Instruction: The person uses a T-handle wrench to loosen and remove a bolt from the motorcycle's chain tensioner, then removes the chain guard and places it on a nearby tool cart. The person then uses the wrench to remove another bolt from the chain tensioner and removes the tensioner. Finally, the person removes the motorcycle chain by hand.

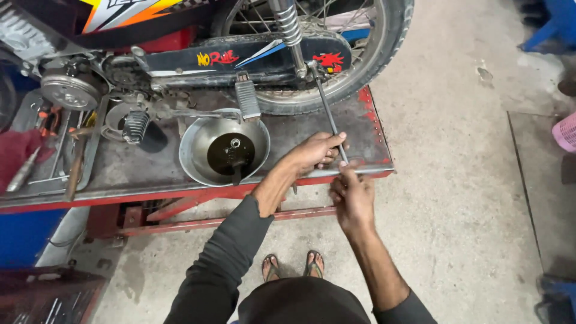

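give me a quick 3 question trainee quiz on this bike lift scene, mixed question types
1. True or false: both hands, the left hand and the right hand, grip the long metal rod.
2. Multiple choice: the metal bowl on the red lift table holds A) a dark round part, B) a coiled spring, C) a rag.
3. Fill in: the rod's far end reaches the axle area of the rear ____.

Key
1. True.
2. A, the dark round part.
3. Wheel.
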